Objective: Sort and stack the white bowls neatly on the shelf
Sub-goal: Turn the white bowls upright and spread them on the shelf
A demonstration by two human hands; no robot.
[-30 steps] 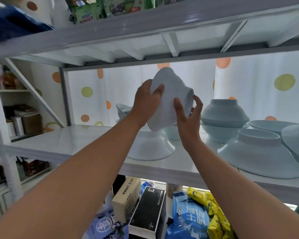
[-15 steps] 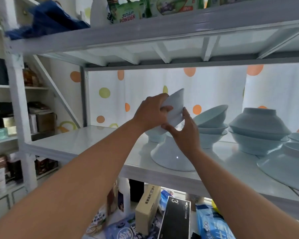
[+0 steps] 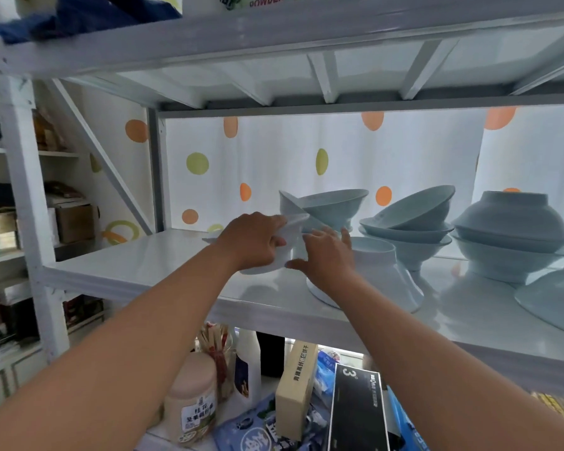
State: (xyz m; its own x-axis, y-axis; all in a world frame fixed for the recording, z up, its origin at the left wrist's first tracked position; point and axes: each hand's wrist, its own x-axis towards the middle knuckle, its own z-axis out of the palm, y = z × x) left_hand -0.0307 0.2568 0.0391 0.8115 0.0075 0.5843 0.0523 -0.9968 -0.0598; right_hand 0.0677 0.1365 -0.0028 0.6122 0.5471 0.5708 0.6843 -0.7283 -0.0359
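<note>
On the far left, side shelves hold a brown cardboard box (image 3: 74, 222) and other packages too blurred to name. A white-painted metal shelf (image 3: 137, 265) with a glossy board spans the view, and a white curtain with orange and green dots (image 3: 274, 151) hangs behind it.

The left hand (image 3: 258, 244) curls its fingers and thumb round a glossy white footed bowl (image 3: 290, 206), which is tilted steeply on its side low over the shelf board, left of the other bowls. Whether it touches the board I cannot tell. Just behind it stands a pale upright footed bowl (image 3: 334, 206).

The right hand (image 3: 328, 257) is spread, fingers straight, its thumb side against the tilted bowl. Partly behind this hand, an upside-down white bowl (image 3: 385, 278) rests rim-down on the shelf.

Further right sits a stack of upright white bowls (image 3: 407, 236), the top one lying askew. Beside it, a rim-to-rim pair of bowls (image 3: 511, 226) has one inverted over the other. At the right edge lies another inverted bowl (image 3: 554, 297), cut off by the frame.

On the level below are a beige labelled jar (image 3: 189, 395), a cream carton (image 3: 297, 382) and a black box marked 3 (image 3: 358, 411).
</note>
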